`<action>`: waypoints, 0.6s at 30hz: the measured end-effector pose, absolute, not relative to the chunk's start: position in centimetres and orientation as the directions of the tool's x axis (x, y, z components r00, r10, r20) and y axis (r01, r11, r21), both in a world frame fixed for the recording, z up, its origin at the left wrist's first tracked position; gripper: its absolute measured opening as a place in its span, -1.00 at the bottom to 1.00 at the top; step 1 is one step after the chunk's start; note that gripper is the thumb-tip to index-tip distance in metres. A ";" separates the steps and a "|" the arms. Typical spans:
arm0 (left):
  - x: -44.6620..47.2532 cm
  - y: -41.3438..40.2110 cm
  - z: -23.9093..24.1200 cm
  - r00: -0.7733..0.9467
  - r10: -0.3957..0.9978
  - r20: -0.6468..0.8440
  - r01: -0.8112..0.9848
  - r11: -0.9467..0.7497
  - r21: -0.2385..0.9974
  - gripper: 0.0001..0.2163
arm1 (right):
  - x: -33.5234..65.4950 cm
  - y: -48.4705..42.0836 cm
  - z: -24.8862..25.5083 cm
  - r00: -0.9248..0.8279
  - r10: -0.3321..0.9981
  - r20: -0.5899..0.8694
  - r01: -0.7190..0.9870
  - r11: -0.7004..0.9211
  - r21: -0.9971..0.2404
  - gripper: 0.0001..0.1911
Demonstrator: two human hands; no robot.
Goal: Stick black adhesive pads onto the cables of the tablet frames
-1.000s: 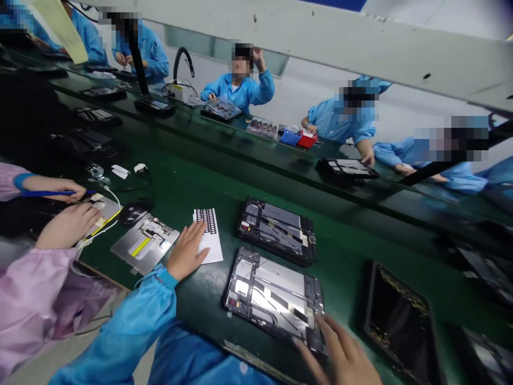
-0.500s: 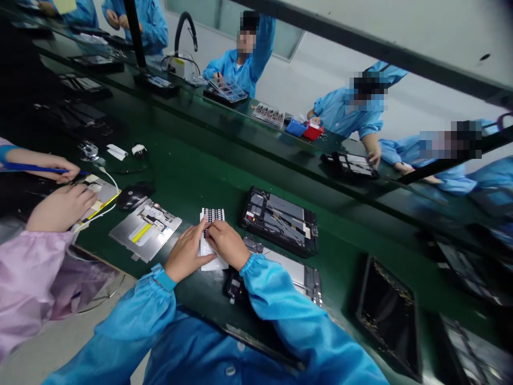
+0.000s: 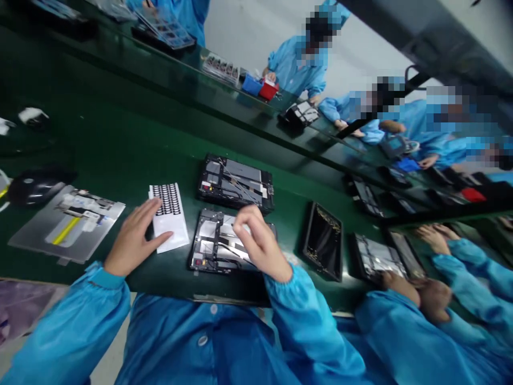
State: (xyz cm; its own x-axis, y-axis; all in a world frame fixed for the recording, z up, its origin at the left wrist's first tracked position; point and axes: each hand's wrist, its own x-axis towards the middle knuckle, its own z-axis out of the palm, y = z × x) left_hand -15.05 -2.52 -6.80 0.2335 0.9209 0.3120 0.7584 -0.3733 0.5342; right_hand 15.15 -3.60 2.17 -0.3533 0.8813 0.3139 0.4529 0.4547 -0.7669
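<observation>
My left hand [image 3: 134, 235] lies on the left side of a white sheet of small black stickers [image 3: 173, 232], thumb and fingers apart. My right hand [image 3: 262, 243] is raised over the right part of an opened tablet [image 3: 208, 230], its fingers curled together. Whatever may be between those fingertips is too small to make out. The tablet shows grey and silver panels, black cables and a small red and yellow part at its lower left. Behind it sits a stack of similar opened tablets [image 3: 240, 182].
A silver panel with a yellow strip [image 3: 68, 224] and a black computer mouse [image 3: 34, 187] are on the left. To the right stand a black tray with small gold pieces [image 3: 323, 240] and another opened tablet [image 3: 379, 256] near a co-worker's hands. Across the bench, co-workers sit beyond a glass shelf.
My right hand has left the sticker sheet and moved right, over the opened tablet. My left hand stays on the sheet. The view has turned to the right.
</observation>
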 end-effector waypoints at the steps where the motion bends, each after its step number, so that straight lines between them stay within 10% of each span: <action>1: -14.6 -2.9 -6.5 0.214 0.901 0.376 0.750 -0.399 0.528 -0.49 | 16.7 -5.8 1.8 -0.315 0.906 0.282 0.513 0.412 -0.753 -0.89; 5: -10.9 -6.0 -5.0 0.267 0.819 0.508 0.663 -0.538 0.520 -0.79 | 18.9 -13.4 -1.7 -0.226 0.955 0.191 0.684 0.295 -0.667 -0.89; 18: -4.3 -9.4 -6.9 0.507 0.805 0.306 0.526 -0.571 0.631 -0.86 | 15.8 -14.6 -4.8 -0.248 0.928 0.277 0.805 0.357 -0.475 -0.87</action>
State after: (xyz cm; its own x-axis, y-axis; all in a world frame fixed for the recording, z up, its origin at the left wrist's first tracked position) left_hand -4.33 -9.36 -6.86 0.5074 0.8054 0.3064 0.5256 -0.5710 0.6307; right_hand 15.82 -14.61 -4.78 -0.2485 0.9282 0.2769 0.8045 0.3570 -0.4747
